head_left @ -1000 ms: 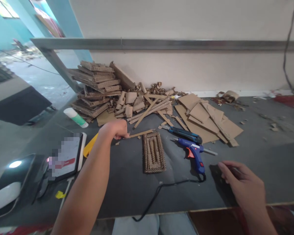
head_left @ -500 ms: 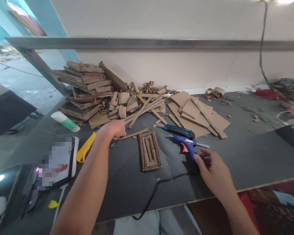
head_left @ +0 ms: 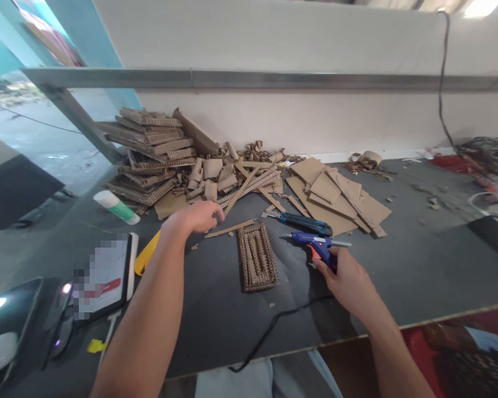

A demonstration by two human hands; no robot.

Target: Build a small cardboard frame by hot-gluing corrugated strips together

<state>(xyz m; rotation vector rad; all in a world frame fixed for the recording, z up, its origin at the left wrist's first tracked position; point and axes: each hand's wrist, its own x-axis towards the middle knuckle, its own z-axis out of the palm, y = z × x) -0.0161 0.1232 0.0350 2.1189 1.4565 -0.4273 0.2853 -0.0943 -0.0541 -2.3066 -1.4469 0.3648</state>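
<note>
My right hand [head_left: 347, 278] is wrapped round the handle of a blue glue gun [head_left: 309, 239], its nozzle pointing left and a glue stick jutting from the back. My left hand [head_left: 202, 216] hovers, fingers loosely bent and apart, just above the left end of a thin cardboard strip [head_left: 232, 228] on the table. Nothing shows between those fingers. To the right of the strip lies a rectangular cardboard piece [head_left: 258, 258] with corrugated strips set in nested outlines. A blue utility knife [head_left: 302, 223] rests just behind the glue gun.
Stacked cardboard panels [head_left: 149, 149] stand at the back left, beside rolled scraps [head_left: 213, 172]. Flat cardboard sheets [head_left: 336, 193] lie back right. A glue stick tube [head_left: 116, 207], yellow-handled tool [head_left: 146, 255] and tablet [head_left: 103, 276] are on the left. The black cord [head_left: 274, 323] crosses the table's front edge.
My right hand has closed round the glue gun's handle. My left hand has risen off the thin strip, its fingers loosening. The view has shifted slightly.
</note>
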